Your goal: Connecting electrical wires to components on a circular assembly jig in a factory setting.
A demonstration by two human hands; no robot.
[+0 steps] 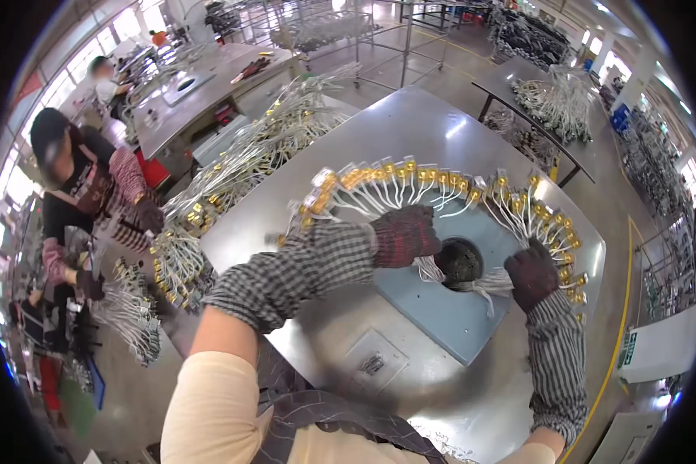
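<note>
My left hand [406,236], in a dark red work glove, closes around a bundle of white wires [429,269]. Above that hand the wires fan out in an arc, ending in yellow-orange connectors [390,172]. A second wire bundle [491,287] is gripped in my right hand [530,274], gloved alike. Its connectors [564,232] spread along the right side. Both bundles' lower ends point toward a dark round opening [460,261] in a blue-grey plate [441,325] on the metal table [410,116]. My fingertips are partly hidden by the gloves and wires.
A long heap of wire bundles [263,147] lies beyond the table's left edge. Another person [93,178] stands at the left, near more bundles [127,317]. Further wires [557,100] lie on a table at the back right. A pale square plate [373,362] is on my table's near side.
</note>
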